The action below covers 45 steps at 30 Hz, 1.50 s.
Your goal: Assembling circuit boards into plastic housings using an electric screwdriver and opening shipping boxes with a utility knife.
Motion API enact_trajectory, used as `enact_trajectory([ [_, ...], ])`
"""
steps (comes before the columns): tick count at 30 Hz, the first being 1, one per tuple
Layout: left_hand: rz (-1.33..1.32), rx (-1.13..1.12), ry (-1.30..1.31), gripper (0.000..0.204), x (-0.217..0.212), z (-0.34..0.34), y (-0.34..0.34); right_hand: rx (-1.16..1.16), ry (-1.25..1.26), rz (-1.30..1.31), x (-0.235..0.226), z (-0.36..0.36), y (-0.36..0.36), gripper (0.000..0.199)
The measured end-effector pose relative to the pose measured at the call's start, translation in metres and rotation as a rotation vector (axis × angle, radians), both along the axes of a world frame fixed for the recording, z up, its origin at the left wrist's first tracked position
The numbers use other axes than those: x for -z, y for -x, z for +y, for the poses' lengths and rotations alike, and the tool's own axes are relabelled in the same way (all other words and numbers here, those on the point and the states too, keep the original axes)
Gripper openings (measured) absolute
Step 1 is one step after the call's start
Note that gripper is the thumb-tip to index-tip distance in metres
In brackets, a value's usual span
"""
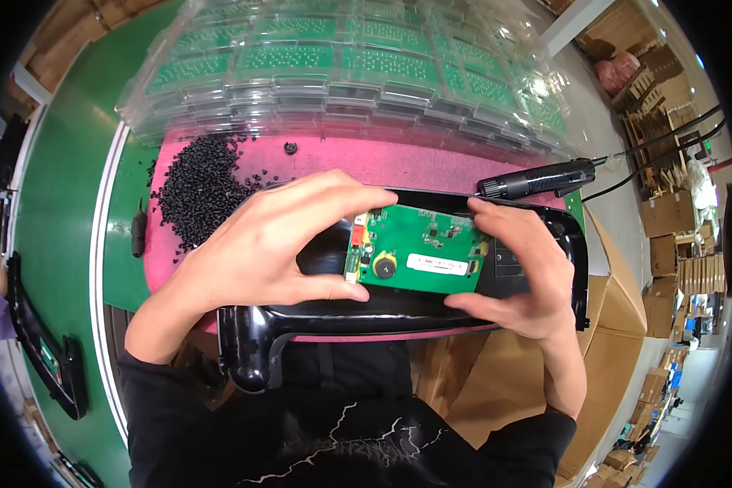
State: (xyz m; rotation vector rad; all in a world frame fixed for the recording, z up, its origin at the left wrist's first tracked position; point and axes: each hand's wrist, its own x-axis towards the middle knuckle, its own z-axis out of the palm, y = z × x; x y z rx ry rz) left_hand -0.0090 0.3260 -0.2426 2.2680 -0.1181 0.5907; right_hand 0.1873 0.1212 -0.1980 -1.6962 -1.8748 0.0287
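Between my two hands is a green circuit board point(443, 281) with a white label, a round black part and a red connector on its left side. My left hand point(281, 236) grips its left edge, thumb below and fingers above. At the board's right end, my right hand point(529, 268) holds it by the corners with thumb and fingers. Beneath the board lies a glossy black plastic housing point(325, 317), with a rounded arm sticking out at its lower left. The board covers part of the housing's inside.
Stacked clear trays point(301, 98) of green boards stand at the back. A pile of small black screws or pellets point(195, 191) lies on the pink mat point(333, 159). Nearby are a black electric screwdriver point(537, 179), a dark-handled tool point(139, 232) and a cardboard box point(602, 350).
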Motion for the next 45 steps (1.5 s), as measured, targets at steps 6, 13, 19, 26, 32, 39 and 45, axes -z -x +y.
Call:
enact_trajectory([
  [6, 0.308, 0.025, -0.046, 0.065, -0.001, 0.0, 0.003, -0.025, 0.04, 0.052, 0.036, 0.005, -0.005, 0.056],
  [13, 0.351, -0.06, -0.234, 0.065, 0.004, 0.001, 0.006, 0.031, 0.142, 0.179, 0.053, 0.014, -0.001, 0.058],
  [19, 0.365, -0.067, -0.239, 0.065, 0.001, 0.002, 0.012, 0.045, 0.188, 0.121, 0.054, 0.015, 0.007, 0.063],
  [26, 0.381, -0.071, -0.221, 0.066, -0.001, 0.007, 0.019, 0.053, 0.194, 0.119, 0.052, 0.021, 0.015, 0.066],
  [32, 0.403, -0.065, -0.2, 0.066, -0.009, 0.01, 0.031, 0.06, 0.207, 0.106, 0.042, 0.024, 0.028, 0.063],
  [39, 0.373, -0.049, -0.23, 0.063, -0.008, 0.013, 0.041, 0.075, 0.224, 0.076, 0.038, 0.026, 0.039, 0.061],
  [45, 0.377, 0.013, -0.263, 0.063, -0.002, 0.007, 0.037, 0.115, 0.267, 0.08, 0.035, 0.018, 0.036, 0.073],
])
